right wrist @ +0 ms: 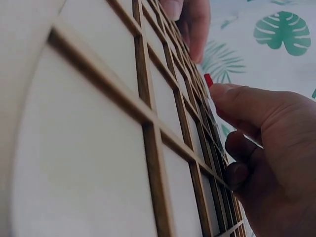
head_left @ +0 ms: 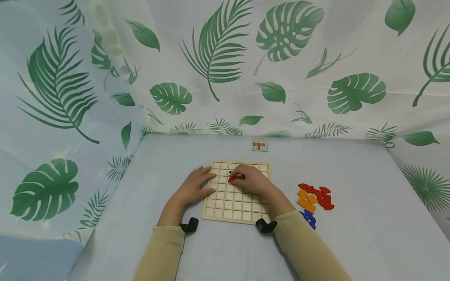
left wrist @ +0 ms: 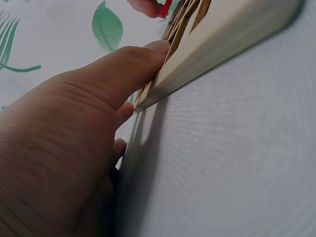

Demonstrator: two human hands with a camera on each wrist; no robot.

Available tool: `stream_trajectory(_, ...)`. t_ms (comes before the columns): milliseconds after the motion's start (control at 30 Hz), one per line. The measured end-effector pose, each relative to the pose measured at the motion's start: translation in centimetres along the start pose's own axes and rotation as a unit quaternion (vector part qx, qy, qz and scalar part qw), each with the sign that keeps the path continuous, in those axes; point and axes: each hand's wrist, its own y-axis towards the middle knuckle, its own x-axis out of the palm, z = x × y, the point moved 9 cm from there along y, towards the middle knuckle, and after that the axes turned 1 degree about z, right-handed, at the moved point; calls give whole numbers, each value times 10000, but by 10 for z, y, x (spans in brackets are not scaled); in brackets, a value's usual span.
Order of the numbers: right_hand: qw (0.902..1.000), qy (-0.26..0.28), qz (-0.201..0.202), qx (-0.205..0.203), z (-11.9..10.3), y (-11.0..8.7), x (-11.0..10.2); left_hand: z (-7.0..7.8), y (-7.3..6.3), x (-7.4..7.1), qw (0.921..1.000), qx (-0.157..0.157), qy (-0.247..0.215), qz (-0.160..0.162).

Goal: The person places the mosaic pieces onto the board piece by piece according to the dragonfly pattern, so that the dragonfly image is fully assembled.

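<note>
A square wooden grid board [head_left: 228, 205] lies flat in front of me. My right hand [head_left: 254, 180] is over its upper middle, pinching a small red piece [head_left: 231, 179] between thumb and fingertips. In the right wrist view only an edge of that red piece [right wrist: 208, 80] shows beyond the thumb. Just above it, a white piece with a black dot [head_left: 230, 172] sits in a cell, partly covered by the hand. The left hand [head_left: 194, 186] rests at the board's left edge, fingers extended; its thumb [left wrist: 143, 59] touches the frame in the left wrist view.
Right of the board lie loose flat pieces: several red ones [head_left: 328, 206], orange squares [head_left: 302, 201] and blue ones [head_left: 309, 217], the blue nearest my right sleeve. A small patterned card [head_left: 259, 144] lies beyond the board. Leaf-printed cloth [head_left: 225, 89] hangs behind the table.
</note>
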Motion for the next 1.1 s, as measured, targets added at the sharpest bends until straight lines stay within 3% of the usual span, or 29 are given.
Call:
stream_trajectory(533, 9996, -200, 209, -28, -2, -1, 6, 3, 0, -3, 9999, 92, 7, 59)
stream_trajectory(1100, 9998, -177, 96, 61, 2, 1, 7, 1, 1, 0, 10000, -1, 22, 33)
